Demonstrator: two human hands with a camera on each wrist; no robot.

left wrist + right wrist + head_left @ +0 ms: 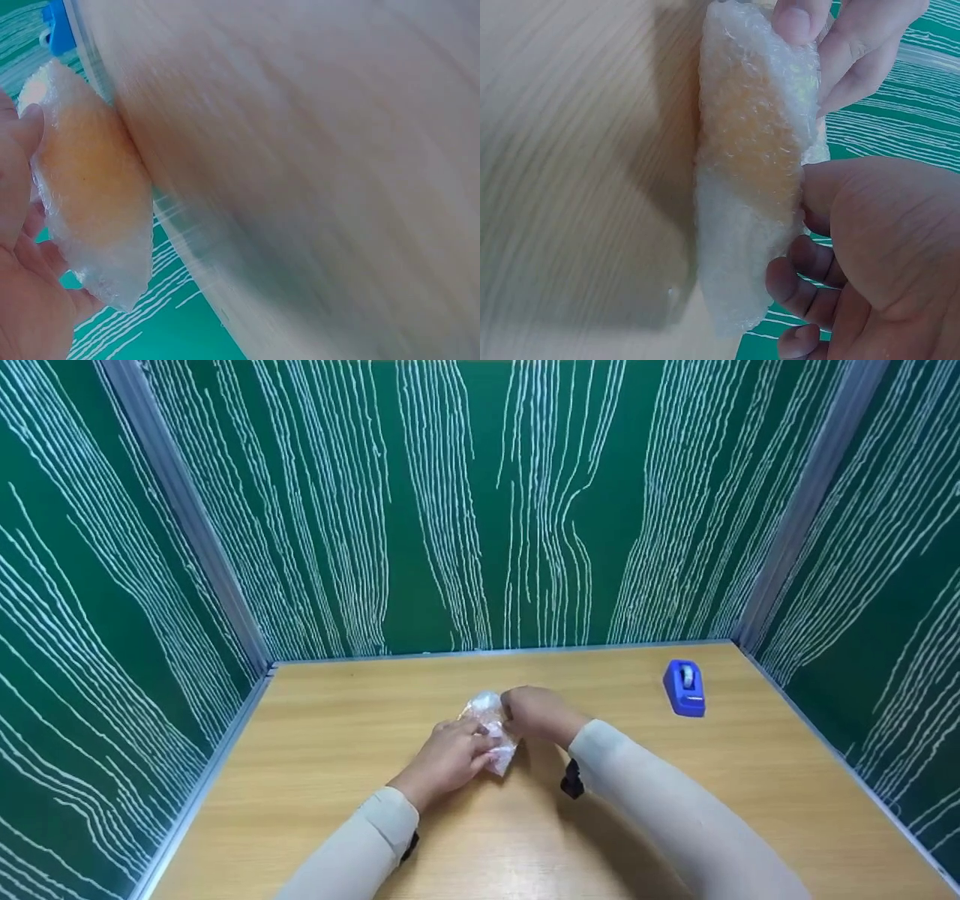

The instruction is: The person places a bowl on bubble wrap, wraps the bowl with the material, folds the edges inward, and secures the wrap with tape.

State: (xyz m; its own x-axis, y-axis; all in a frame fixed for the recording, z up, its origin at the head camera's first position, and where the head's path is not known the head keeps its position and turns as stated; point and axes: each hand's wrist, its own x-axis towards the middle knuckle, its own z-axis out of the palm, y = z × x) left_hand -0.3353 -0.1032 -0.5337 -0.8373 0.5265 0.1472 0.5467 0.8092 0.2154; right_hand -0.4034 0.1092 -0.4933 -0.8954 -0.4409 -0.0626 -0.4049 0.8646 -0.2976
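An oblong bundle of clear bubble wrap [502,760] lies near the middle of the table. Something orange shows through the plastic in the left wrist view, where the wrapped bundle tapers at both ends. My left hand [448,756] grips its near left side, thumb on top of the wrap and fingers round the edge. From the far right side, my right hand [541,714] pinches the wrap's edge. Its thumb and curled fingers show at the bundle's side in the right wrist view. The orange content's shape is hidden by the wrap.
A blue tape dispenser [685,690] with a roll of tape stands at the right rear of the wooden table [337,720]. Green panels [487,607] with white wavy lines and grey corner posts [196,521] enclose the back and both sides.
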